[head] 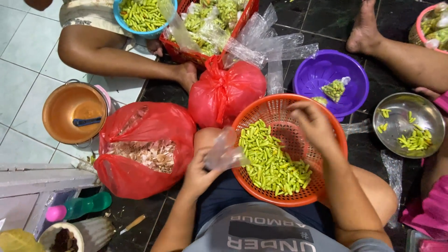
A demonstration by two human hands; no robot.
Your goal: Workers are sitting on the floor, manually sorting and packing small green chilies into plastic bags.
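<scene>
Head view, looking straight down at my lap: I have an orange perforated basket [290, 116] resting on my thighs, its near half heaped with green chillies [273, 161]. My left hand [198, 172] sits just outside the basket's left rim, fingers pinched on a small clear plastic bag [225, 150] that it holds at the edge beside the chillies. My right hand [313, 122] is inside the basket over its bare far side, fingers curled downward and close together; I cannot tell whether they hold a chilli.

To my left on the dark floor lies an open red plastic bag [140, 154] of pale trimmings, with a knotted red bag [226, 91] just beyond the basket. A purple basket [331, 70] and a steel bowl [410, 123] with a few chillies sit to the right. Other people's legs show at the top, beside a blue bowl [142, 21] of chillies.
</scene>
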